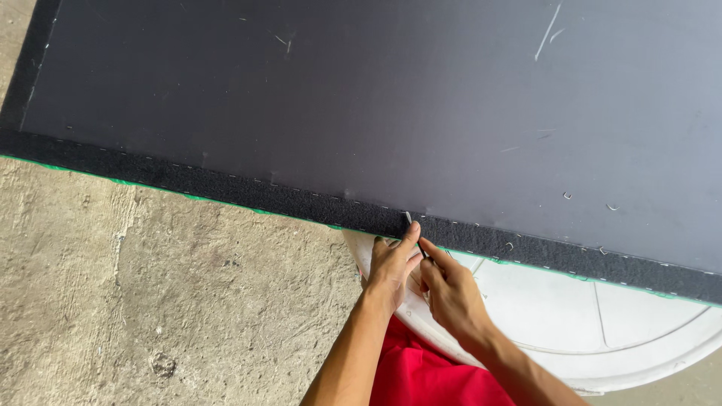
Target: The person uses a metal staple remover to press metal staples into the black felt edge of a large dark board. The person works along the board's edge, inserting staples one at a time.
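Tool: thin metal tool (410, 222), centre of frame, tip on the felt strip (301, 201).
Grip: my left hand (391, 263) and right hand (449, 289) pinch it together.
Progress: staples line the strip both sides; seemingly mid-run.
Around: dark panel (376, 98), white tub (602, 323), concrete floor (150, 286) lower left.

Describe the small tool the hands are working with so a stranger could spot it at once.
Find the big dark panel and follow its fuzzy black stapled border to where the left hand and right hand meet. The thin metal tool pokes up between the fingertips, slimmer and longer than the staples around it.
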